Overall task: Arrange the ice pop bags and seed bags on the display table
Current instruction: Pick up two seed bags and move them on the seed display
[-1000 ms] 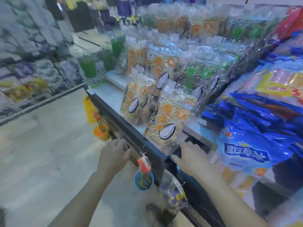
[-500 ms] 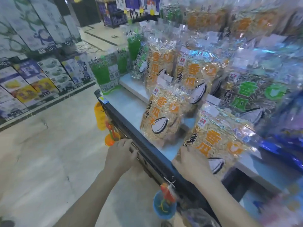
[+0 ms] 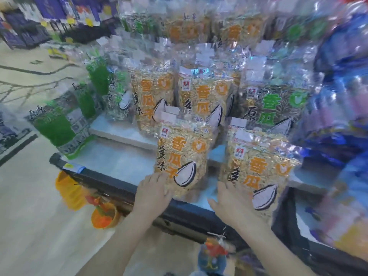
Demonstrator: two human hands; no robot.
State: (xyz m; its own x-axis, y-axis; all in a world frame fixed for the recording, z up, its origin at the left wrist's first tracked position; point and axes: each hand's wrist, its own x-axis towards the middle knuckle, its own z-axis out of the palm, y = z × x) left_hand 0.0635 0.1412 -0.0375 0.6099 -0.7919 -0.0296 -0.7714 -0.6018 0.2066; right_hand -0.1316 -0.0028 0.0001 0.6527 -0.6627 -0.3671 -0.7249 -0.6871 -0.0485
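Two clear seed bags with orange lettering stand at the front of the display table [image 3: 119, 162]. My left hand [image 3: 153, 192] lies on the lower left corner of the middle seed bag [image 3: 181, 156], fingers over its front. My right hand [image 3: 231, 204] grips the lower left of the right seed bag [image 3: 260, 168], which leans over the table's front edge. More orange seed bags [image 3: 153, 100] and a green-lettered seed bag [image 3: 278, 108] stand on the raised step behind. Blue ice pop bags [image 3: 346, 136] are piled at the right, blurred.
Green seed bags [image 3: 57, 126] stand at the table's left corner. Small toy buckets hang from the table's dark front rail: orange [image 3: 103, 216], blue [image 3: 211, 259]. A yellow item [image 3: 65, 188] hangs at the left. Tiled floor lies to the left; shelving [image 3: 23, 26] stands far back.
My left hand has moved up from the table's front rail onto the middle seed bag. My right hand stays on the right seed bag. The view has swung left and nearer.
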